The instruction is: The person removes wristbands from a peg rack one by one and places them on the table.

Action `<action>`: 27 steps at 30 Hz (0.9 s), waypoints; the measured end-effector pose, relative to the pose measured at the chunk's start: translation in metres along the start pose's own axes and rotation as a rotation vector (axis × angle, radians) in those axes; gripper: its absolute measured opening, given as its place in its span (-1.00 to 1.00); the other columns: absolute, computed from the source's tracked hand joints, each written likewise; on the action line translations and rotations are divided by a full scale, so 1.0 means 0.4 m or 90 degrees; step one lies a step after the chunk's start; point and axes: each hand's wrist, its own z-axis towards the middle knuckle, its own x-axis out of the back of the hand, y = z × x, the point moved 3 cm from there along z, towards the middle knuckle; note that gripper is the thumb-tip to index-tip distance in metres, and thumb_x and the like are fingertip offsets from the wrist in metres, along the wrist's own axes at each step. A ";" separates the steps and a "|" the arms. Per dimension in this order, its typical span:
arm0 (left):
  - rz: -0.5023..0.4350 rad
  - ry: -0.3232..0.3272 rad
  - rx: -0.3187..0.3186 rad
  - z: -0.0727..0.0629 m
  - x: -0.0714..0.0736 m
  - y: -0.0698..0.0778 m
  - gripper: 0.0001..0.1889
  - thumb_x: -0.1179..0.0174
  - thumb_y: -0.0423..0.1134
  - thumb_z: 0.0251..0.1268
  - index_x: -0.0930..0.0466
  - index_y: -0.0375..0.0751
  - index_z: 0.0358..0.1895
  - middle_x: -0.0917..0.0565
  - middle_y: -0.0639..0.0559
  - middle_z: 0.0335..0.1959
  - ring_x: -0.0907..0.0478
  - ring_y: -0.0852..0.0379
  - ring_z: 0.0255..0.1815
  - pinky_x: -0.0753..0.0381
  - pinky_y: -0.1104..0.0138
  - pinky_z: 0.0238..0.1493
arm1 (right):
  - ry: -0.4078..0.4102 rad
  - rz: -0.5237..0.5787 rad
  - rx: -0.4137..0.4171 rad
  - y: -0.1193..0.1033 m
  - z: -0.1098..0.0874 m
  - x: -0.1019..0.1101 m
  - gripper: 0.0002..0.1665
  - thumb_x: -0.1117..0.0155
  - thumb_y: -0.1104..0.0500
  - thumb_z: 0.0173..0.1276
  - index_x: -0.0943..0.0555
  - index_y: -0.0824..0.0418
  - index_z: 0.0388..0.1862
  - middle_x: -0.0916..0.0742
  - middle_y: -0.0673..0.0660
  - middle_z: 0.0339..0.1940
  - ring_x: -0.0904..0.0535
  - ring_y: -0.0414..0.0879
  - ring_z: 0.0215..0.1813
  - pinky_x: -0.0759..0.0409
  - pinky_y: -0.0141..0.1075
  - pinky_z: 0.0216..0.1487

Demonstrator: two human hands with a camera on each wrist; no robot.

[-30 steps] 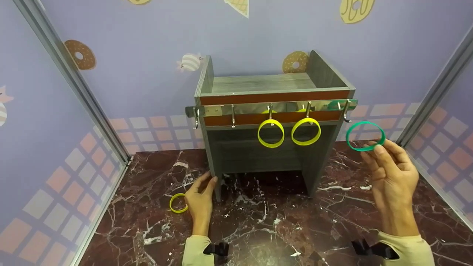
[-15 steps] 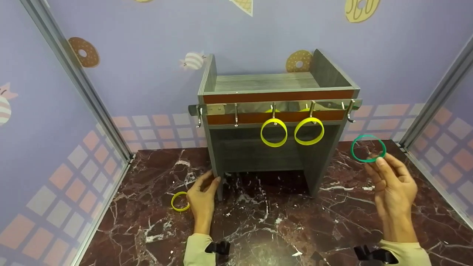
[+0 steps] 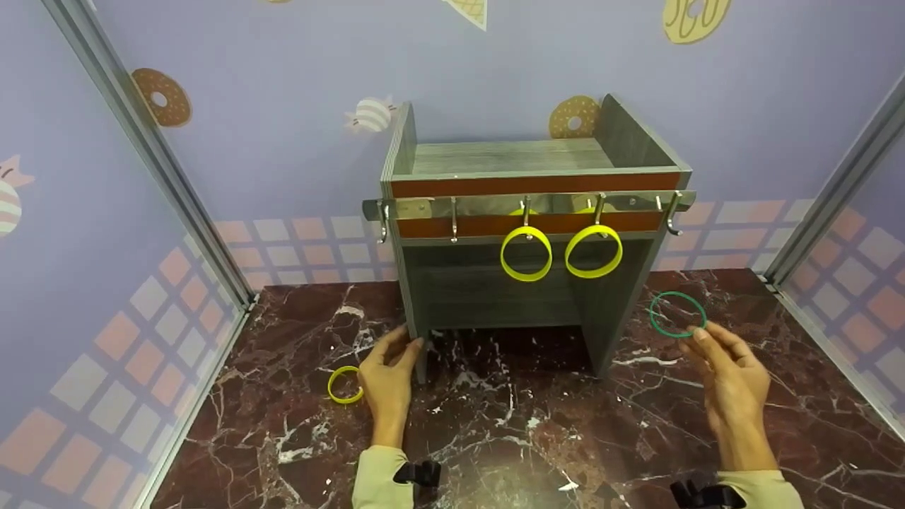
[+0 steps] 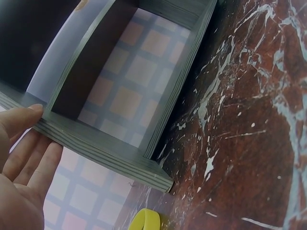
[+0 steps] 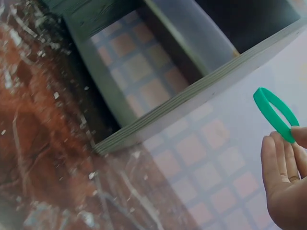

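One-handed, pinches a thin, round, green ring [image 5: 269, 114] between the thumb and fingertips of the right hand [image 3: 737, 385], in the air to the right of a grey wood-grain shelf unit [image 3: 509, 157] and apart from it. In the head view, holds the band by its lower right edge, with nearly the whole circle reaching up and left past the fingertips, toward the unit. In the right wrist view, lays the thumb on the near end of the tilted loop and lines up the other fingers below it.

Grips the front edge of the unit's left side panel [image 3: 406, 286] with the left hand [image 3: 386, 380], thumb over the edge, fingers along the outer face. Has a loose yellow ring [image 4: 152, 220] on the dark red, white-veined tabletop [image 3: 509, 438], left of the unit and just beside that hand. Faces a shiny metal hook rail [image 3: 488, 206] across the unit's front, with a first hanging yellow ring [image 3: 527, 278] on the third hook from the left and a second hanging yellow ring [image 3: 594, 274] on the fourth.
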 end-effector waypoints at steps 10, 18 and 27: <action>0.020 0.012 -0.002 0.004 -0.005 0.001 -0.73 -0.49 -0.59 0.20 -0.79 -0.45 -0.03 -0.80 -0.31 -0.14 -0.79 -0.31 -0.14 -0.74 0.41 -0.18 | -0.066 -0.146 -0.074 0.055 0.010 0.060 -0.85 -0.34 0.45 0.50 -0.77 0.33 -0.06 -0.81 0.17 -0.17 -0.81 -0.05 -0.16 -0.76 -0.25 0.05; 0.015 -0.009 0.008 -0.001 0.004 -0.001 -0.72 -0.54 -0.43 0.24 -0.82 -0.29 0.02 -0.82 -0.18 -0.09 -0.80 -0.11 -0.11 -0.74 0.43 -0.16 | -0.098 -0.277 -0.116 0.082 0.015 0.084 -0.84 -0.39 0.42 0.48 -0.78 0.28 -0.03 -0.82 0.12 -0.16 -0.81 -0.07 -0.14 -0.75 -0.23 0.07; 0.010 -0.005 0.010 -0.002 0.002 0.006 -0.72 -0.54 -0.44 0.23 -0.82 -0.31 0.01 -0.82 -0.20 -0.09 -0.80 -0.14 -0.11 -0.76 0.36 -0.15 | -0.118 -0.390 -0.154 0.097 0.019 0.104 -0.67 -0.34 0.36 0.55 -0.63 0.47 0.22 -0.79 0.04 -0.12 -0.80 -0.10 -0.08 -0.73 -0.24 0.12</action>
